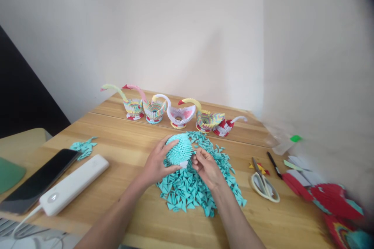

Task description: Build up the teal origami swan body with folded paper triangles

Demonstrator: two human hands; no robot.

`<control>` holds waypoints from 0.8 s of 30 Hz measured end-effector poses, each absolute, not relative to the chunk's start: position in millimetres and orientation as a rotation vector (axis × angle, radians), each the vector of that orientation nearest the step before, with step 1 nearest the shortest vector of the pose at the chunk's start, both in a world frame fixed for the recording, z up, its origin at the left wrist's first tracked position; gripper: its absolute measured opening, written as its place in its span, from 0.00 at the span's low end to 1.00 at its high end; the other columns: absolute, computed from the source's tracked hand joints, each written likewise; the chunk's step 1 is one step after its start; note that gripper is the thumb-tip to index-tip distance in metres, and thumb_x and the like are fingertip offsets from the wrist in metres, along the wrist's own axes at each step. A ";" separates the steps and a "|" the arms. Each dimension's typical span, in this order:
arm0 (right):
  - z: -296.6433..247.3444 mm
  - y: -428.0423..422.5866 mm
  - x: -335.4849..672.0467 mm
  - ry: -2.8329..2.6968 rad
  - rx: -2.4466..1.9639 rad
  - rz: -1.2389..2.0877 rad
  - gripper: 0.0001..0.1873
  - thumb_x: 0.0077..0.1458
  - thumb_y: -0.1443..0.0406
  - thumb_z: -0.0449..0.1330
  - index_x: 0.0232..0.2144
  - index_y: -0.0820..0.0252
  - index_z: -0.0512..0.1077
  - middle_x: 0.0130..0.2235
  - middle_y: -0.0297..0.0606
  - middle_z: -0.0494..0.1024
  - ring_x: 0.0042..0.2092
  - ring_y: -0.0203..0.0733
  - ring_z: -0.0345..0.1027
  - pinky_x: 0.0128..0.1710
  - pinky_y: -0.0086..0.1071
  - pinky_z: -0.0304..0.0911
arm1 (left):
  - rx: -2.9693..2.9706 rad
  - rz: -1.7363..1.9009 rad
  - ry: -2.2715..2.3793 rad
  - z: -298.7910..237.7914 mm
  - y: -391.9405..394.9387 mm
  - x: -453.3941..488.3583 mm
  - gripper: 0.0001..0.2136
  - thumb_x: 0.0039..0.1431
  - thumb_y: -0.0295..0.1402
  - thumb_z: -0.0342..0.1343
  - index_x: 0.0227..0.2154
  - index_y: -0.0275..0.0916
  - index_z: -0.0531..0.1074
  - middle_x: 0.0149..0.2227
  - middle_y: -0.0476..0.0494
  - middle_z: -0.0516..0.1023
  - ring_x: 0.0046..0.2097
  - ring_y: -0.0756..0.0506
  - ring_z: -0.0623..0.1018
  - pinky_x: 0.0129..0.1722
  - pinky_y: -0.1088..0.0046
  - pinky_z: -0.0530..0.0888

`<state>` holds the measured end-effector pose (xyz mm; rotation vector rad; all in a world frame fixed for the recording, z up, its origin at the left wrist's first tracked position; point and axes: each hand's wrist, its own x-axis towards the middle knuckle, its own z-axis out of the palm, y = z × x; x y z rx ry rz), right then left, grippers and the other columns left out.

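My left hand [156, 163] cups a rounded teal body of folded paper pieces [179, 149], fingers wrapped round its left side. My right hand [206, 167] touches its lower right edge, fingers pinched close at a white piece there; what they pinch is too small to name. Both hands rest over a heap of loose teal folded triangles [193, 188] on the wooden table [131, 148].
Several finished paper swans [178, 113] stand in a row at the back. A phone [37, 181] and white power bank [74, 183] lie left, with a small teal pile [84, 147]. Scissors [264, 184], a pen [274, 164] and red paper pieces [327, 196] lie right.
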<state>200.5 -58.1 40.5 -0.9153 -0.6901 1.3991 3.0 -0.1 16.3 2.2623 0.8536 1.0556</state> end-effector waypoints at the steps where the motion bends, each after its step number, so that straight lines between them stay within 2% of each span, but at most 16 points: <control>1: 40.9 -58.1 200.2 -0.690 -0.918 1.396 0.19 0.39 0.57 0.73 0.21 0.59 0.68 0.21 0.29 0.65 0.23 0.31 0.54 0.20 0.24 0.50 | 2.260 1.063 0.850 16.1 0.0 3.0 0.35 0.50 0.40 0.63 0.61 0.50 0.56 0.65 0.39 0.55 0.65 0.36 0.58 0.62 0.51 0.60; 24: 36.3 -57.4 199.3 -0.826 -0.996 1.312 0.19 0.43 0.54 0.70 0.21 0.59 0.68 0.21 0.29 0.65 0.22 0.31 0.55 0.20 0.25 0.52 | 2.257 1.057 0.873 22.0 -2.2 3.0 0.35 0.49 0.39 0.64 0.60 0.46 0.59 0.64 0.36 0.56 0.64 0.35 0.60 0.61 0.52 0.61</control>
